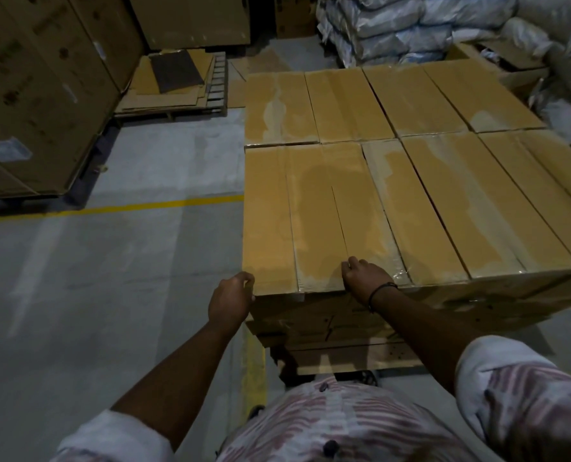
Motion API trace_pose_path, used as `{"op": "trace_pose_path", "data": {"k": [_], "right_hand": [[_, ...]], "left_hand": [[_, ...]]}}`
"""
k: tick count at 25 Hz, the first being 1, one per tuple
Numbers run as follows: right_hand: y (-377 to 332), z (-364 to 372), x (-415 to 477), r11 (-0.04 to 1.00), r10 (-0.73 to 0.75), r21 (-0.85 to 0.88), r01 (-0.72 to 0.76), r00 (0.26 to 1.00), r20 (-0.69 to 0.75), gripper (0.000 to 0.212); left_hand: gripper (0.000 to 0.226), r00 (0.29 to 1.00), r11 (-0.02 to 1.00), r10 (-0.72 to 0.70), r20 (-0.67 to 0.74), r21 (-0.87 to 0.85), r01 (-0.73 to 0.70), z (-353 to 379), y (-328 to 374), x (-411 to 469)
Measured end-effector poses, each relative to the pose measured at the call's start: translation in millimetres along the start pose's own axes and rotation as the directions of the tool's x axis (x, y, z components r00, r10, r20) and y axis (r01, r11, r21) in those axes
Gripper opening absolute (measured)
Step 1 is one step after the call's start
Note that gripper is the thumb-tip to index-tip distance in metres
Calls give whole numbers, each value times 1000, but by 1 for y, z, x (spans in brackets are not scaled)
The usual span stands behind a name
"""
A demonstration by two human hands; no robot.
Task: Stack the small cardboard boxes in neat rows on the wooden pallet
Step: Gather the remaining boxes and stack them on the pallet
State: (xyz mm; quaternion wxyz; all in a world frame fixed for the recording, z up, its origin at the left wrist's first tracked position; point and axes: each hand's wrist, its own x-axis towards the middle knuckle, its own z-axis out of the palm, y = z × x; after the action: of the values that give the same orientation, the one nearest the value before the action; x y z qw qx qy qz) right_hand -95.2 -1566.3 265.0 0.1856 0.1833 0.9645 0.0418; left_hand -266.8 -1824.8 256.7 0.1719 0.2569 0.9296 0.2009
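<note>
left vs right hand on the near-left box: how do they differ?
The left hand curls round the left corner of the near-left cardboard box; the right hand curls over its near top edge, further right. The right wrist wears a dark band; the left is bare. Both grip the same box.

The pallet (360, 356) is mostly buried under the boxes (410, 195), and the 3 o'clock ones run off frame. Print on the big cartons (37, 95) at 10 o'clock is too blurry to read.
</note>
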Motion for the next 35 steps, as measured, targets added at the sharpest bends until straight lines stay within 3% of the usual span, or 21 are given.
{"op": "trace_pose_path", "data": {"k": [4, 9, 20, 28, 30, 33, 35], "right_hand": [[-6, -4, -2, 997, 42, 58, -43, 999, 15, 37], [-13, -2, -4, 998, 60, 13, -60, 998, 17, 40], [-13, 3, -7, 987, -3, -160, 10, 999, 44, 38], [-16, -5, -7, 992, -1, -126, 9, 998, 64, 34], [-17, -9, -8, 999, 0, -53, 4, 998, 71, 40], [-10, -5, -5, 989, 12, 147, -22, 997, 71, 81], [-6, 0, 1, 981, -27, 195, 13, 997, 70, 93]], "left_hand": [[29, 1000, 999, 3, -16, 35, -2, 1, 3, 0], [19, 1000, 994, 29, 9, 109, -29, 2, 6, 3], [26, 998, 981, 47, 37, 189, -53, 2, 5, 5], [25, 998, 981, 38, 53, 188, -48, -2, 9, 3], [22, 998, 982, 37, 48, 185, -46, -3, 9, 1], [15, 999, 981, 35, 19, 190, -38, -4, 11, 1], [16, 999, 978, 31, 20, 206, -34, -3, 13, 4]]}}
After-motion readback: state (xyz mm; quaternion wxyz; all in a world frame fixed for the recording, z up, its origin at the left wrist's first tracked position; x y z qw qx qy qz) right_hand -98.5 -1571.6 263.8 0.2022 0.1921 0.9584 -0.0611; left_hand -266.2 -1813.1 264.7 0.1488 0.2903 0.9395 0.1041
